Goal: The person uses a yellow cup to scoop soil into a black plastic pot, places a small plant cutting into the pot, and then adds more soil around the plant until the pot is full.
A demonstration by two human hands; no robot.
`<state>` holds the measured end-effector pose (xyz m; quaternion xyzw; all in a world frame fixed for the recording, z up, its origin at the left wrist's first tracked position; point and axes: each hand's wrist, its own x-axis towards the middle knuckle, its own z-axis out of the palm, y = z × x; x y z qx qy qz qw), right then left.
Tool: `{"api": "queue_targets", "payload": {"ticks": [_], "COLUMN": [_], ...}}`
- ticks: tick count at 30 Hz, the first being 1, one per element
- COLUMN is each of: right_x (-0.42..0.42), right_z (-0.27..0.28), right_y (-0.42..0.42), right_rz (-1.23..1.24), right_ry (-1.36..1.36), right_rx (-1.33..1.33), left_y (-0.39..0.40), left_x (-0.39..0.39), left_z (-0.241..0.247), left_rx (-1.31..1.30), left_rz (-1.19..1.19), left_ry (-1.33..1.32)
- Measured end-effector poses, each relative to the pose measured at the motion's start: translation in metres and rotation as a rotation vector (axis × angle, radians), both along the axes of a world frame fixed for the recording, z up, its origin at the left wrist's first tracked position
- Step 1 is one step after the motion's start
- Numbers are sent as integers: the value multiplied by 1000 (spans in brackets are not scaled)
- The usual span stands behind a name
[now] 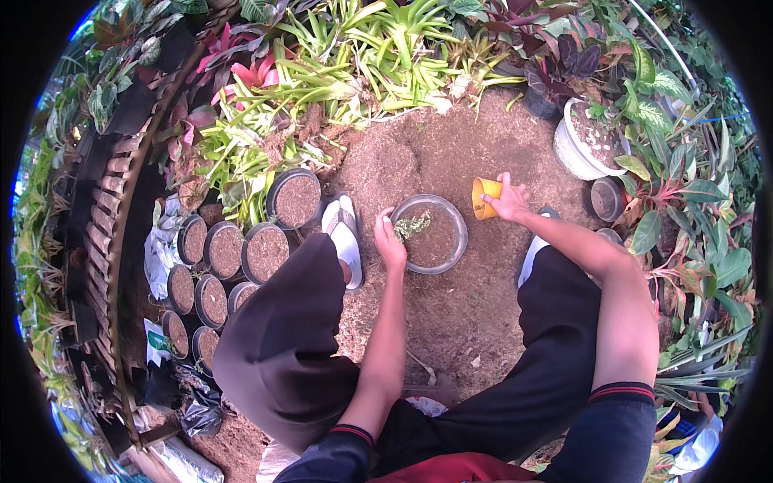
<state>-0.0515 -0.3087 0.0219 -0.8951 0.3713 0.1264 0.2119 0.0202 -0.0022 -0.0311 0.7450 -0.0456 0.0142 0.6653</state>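
Between my feet stands a round black plastic pot (462,247) with brown soil in it. A small leafy plant (413,225) leans over the soil from the pot's left side. My left hand (390,236) lies along the left rim, beside the plant's base; whether its fingers grip the rim or the stem is hidden. To the right of the pot, my right hand (511,198) holds a yellow plastic cup (485,198) above the ground. The cup is tilted, its mouth facing left, and a little soil shows inside.
Several soil-filled black pots (266,252) stand in rows at the left. Pulled-up green plants (374,54) are heaped at the far side, beside a mound of loose soil (380,160). A white planter (580,145) and leafy plants line the right. A slatted edge (112,211) runs along the left.
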Motion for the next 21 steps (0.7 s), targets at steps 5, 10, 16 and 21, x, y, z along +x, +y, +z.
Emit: {"api": "queue_targets", "payload": {"ticks": [5, 10, 16, 21], "right_x": [36, 50, 28, 15], "right_z": [-2, -1, -7, 27], "right_y": [25, 64, 2, -31], "right_rz": [12, 93, -7, -143], "right_ry": [-77, -71, -93, -148], "right_rx": [-56, -2, 106, 724], "left_y": [5, 6, -4, 5], "left_x": [-1, -1, -3, 0], "left_z": [3, 3, 3, 3], "left_rx": [1, 33, 33, 8], "left_rz": [10, 23, 12, 22], "left_ry": [-30, -21, -31, -25]}}
